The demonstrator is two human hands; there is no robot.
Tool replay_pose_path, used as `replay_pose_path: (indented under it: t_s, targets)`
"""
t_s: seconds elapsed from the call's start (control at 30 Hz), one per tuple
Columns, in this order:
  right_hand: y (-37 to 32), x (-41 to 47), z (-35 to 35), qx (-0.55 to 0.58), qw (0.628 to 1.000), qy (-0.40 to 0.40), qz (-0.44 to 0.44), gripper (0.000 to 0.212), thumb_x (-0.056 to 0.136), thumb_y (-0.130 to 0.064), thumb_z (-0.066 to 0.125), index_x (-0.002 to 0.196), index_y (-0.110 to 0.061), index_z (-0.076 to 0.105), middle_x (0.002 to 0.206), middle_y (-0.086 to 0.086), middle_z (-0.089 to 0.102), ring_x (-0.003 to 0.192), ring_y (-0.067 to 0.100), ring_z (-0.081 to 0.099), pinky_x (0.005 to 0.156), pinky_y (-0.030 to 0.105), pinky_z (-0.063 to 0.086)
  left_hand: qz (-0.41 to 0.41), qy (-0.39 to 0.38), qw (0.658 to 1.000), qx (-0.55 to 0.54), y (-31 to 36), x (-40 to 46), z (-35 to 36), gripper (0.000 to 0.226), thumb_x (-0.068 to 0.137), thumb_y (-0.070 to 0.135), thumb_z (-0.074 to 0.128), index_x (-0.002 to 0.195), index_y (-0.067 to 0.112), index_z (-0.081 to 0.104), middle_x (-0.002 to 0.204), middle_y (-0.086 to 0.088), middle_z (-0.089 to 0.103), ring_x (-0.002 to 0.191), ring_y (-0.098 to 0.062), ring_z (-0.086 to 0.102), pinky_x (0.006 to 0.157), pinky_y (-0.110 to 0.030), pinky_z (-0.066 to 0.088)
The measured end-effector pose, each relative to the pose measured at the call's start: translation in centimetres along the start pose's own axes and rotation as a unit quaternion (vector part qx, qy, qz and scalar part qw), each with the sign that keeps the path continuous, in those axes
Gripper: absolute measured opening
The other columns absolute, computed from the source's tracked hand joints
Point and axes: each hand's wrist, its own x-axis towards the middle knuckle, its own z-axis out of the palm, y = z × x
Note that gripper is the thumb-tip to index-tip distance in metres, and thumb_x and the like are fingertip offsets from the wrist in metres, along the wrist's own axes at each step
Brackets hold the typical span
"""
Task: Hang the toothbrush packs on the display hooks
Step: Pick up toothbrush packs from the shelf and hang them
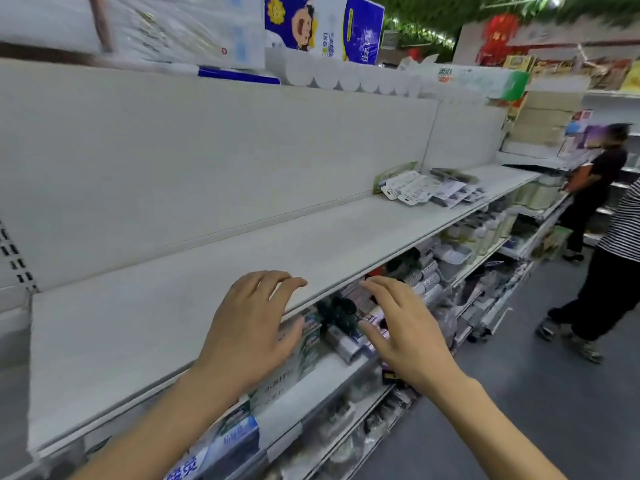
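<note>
While both hands hover empty, fingers loosely spread, toothbrush packs (427, 188) lie far ahead-right on shelf (214, 282); right hand (401, 327) nearer than left hand (252, 327).

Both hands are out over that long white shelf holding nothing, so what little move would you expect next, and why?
Probably a reach to the right along the long white shelf toward the loose pile of flat carded packs lying on it. The left hand and right hand are both empty with relaxed fingers, and no display hooks are visible here; the blur hides whether those packs hold toothbrushes.
</note>
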Motion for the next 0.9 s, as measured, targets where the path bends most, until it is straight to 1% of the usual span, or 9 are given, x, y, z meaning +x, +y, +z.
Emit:
replay_pose_path:
  t_s: [0.13,0.27,0.37,0.5,0.67,0.73,0.8,0.9]
  targets:
    - [7.7,3.4,0.7,0.009,0.999,0.012,-0.029,0.057,0.092,-0.034,0.067,0.143,-0.015,0.049,0.142,0.001,0.051,0.132,0.02,0.045,0.111,0.036,0.039,-0.042,-0.009,0.999,0.013,2.7,5.1,4.1,0.047,0.089,0.05,0.048,0.132,0.032,0.052,0.128,0.011,0.055,0.119,-0.016,0.051,0.104,-0.034,0.04]
    - [15.0,6.6,0.5,0.024,0.998,-0.001,-0.054,0.056,0.094,-0.036,0.065,0.144,-0.018,0.048,0.141,-0.001,0.051,0.132,0.018,0.044,0.111,0.034,0.038,-0.067,-0.031,0.997,0.015,6.1,10.3,7.8,0.05,0.089,0.054,0.042,0.135,0.034,0.048,0.131,0.013,0.053,0.119,-0.015,0.05,0.104,-0.034,0.041]
    - [20.3,9.1,0.1,0.024,0.997,-0.011,-0.073,0.056,0.094,-0.036,0.064,0.144,-0.02,0.046,0.142,-0.003,0.05,0.132,0.017,0.043,0.112,0.033,0.036,-0.067,-0.04,0.996,0.031,8.2,14.8,10.2,0.049,0.091,0.054,0.045,0.136,0.033,0.048,0.132,0.012,0.052,0.118,-0.015,0.052,0.099,-0.033,0.043]
    - [27.1,12.4,-0.3,0.032,0.996,-0.009,-0.087,0.054,0.091,-0.029,0.068,0.14,-0.017,0.05,0.138,0.0,0.053,0.129,0.02,0.047,0.108,0.036,0.041,-0.072,-0.051,0.995,0.046,10.3,20.5,12.9,0.048,0.094,0.049,0.05,0.139,0.034,0.045,0.136,0.012,0.049,0.12,-0.014,0.05,0.095,-0.033,0.044]
    - [34.3,16.7,0.7,0.028,0.995,-0.013,-0.09,0.054,0.089,-0.025,0.069,0.14,-0.018,0.051,0.138,0.0,0.053,0.128,0.021,0.046,0.107,0.037,0.041,-0.03,-0.072,0.993,0.084,10.6,27.5,15.9,0.045,0.095,0.035,0.054,0.139,0.033,0.045,0.135,0.009,0.05,0.114,-0.018,0.053,0.086,-0.036,0.049]
    - [36.8,18.6,1.3,0.025,0.996,-0.006,-0.089,0.055,0.086,-0.018,0.072,0.137,-0.016,0.053,0.137,0.002,0.054,0.126,0.023,0.048,0.104,0.038,0.043,0.004,-0.079,0.99,0.116,10.1,30.7,17.3,0.048,0.091,0.025,0.061,0.137,0.03,0.049,0.131,0.005,0.054,0.108,-0.022,0.058,0.076,-0.037,0.052]
    - [39.1,20.9,2.1,0.017,0.996,-0.006,-0.085,0.057,0.082,-0.013,0.074,0.136,-0.014,0.054,0.135,0.004,0.056,0.125,0.027,0.05,0.102,0.042,0.046,0.036,-0.085,0.985,0.144,9.2,34.2,19.0,0.052,0.086,0.016,0.066,0.134,0.028,0.051,0.127,0.001,0.057,0.101,-0.025,0.06,0.068,-0.039,0.054]
    - [42.1,24.4,3.5,-0.003,0.997,-0.021,-0.071,0.061,0.081,-0.01,0.074,0.138,-0.014,0.053,0.137,0.006,0.055,0.128,0.029,0.049,0.105,0.042,0.043,0.08,-0.086,0.976,0.183,7.4,39.5,22.3,0.068,0.074,0.002,0.072,0.133,0.029,0.048,0.126,0.001,0.058,0.098,-0.024,0.061,0.064,-0.038,0.053]
